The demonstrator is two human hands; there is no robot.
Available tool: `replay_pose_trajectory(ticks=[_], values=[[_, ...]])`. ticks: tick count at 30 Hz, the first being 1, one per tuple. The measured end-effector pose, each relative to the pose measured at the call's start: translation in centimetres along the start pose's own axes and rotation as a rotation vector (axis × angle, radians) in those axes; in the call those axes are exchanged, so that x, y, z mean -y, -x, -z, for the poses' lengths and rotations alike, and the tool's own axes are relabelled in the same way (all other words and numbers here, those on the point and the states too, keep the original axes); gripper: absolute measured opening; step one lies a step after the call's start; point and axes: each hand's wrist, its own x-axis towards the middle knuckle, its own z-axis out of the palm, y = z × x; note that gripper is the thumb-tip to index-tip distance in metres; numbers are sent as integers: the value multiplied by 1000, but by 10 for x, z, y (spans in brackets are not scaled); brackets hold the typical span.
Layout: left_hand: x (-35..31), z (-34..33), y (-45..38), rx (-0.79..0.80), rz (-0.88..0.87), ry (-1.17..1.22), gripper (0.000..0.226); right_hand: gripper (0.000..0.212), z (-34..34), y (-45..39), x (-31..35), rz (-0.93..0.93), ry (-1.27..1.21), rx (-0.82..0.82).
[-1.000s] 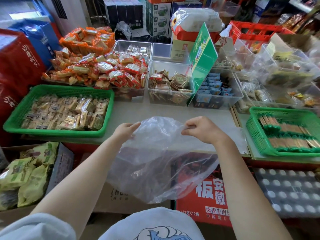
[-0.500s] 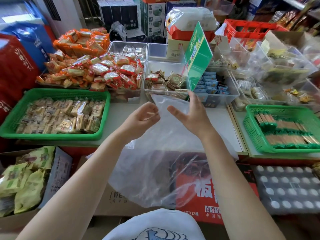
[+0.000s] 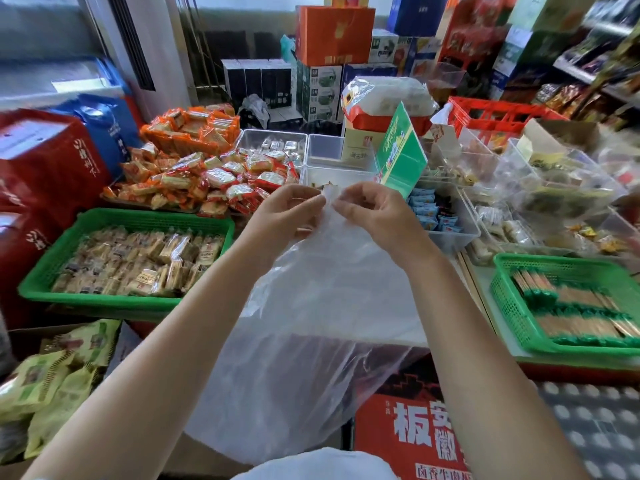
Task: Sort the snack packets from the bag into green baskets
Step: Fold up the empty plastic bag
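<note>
We find the left hand [image 3: 289, 211] and right hand [image 3: 375, 211] pinching the empty-looking bag [image 3: 311, 323] above the bench [image 3: 446, 320]; keep each grip firm, folding evenly.

We are standing in a small snack shop. Before us a pale desk [image 3: 346, 327] carries loose wrapped goods for sale: green plastic mesh baskets [image 3: 52, 275] of packets, clear plastic bins [image 3: 464, 230] of sweets, and a heap of red-and-orange wrapped biscuits [image 3: 207, 181]. Stacked printed cartons [image 3: 334, 34] and stocked shelves [image 3: 595, 64] crowd the background.
</note>
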Motion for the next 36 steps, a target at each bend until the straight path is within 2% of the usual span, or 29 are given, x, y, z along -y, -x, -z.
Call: replay_pose_trajectory(ticks=[2, 4, 5, 7, 9, 11, 14, 17, 21, 23, 27, 29, 31, 32, 34, 36], values=[[-2, 2, -2, -32, -35, -158, 5, 10, -2, 0, 3, 19, -22, -20], [-8, 3, -3, -47, -101, -256, 3, 4, 0, -1, 5, 40, 25, -5], [-12, 3, -3, -54, -146, -296, 2, 10, 2, -1, 7, 39, 86, 21], [-23, 2, -2, -68, -279, -474, 4, 37, 7, -3, 10, 11, 175, 92], [-33, 0, -2, 1, -404, -669, 5, 58, 11, -6, 17, -11, 178, 114], [-40, -2, 1, 59, -484, -754, 2, 56, 16, -8, 29, 29, 186, 143], [-46, -5, 3, -18, -573, -748, 5, 37, 22, -13, 45, 84, 261, 175], [-47, 2, 1, -24, -507, -652, 3, 23, 21, -18, 56, 133, 196, 43], [-45, 23, -2, 34, -343, -672, 5, 10, 22, -20, 65, 185, 0, -169], [-48, 32, 0, 53, -285, -688, 2, 9, 29, -21, 70, 210, -26, -262], [-58, 52, 2, 110, -227, -718, 13, 11, 47, -20, 81, 288, -15, -506], [-62, 62, 2, 90, -191, -772, 15, 18, 58, -21, 84, 321, -2, -669], [-64, 72, -1, 50, -188, -814, 17, 15, 67, -23, 83, 293, 36, -722], [-64, 75, -3, 33, -189, -827, 15, 8, 69, -23, 79, 242, 104, -714], [-67, 74, -6, 4, -210, -899, 12, 46, 70, -22, 73, 210, 488, -785], [-72, 65, -6, -6, -257, -1011, 15, 70, 63, -17, 79, 451, 838, -803]])
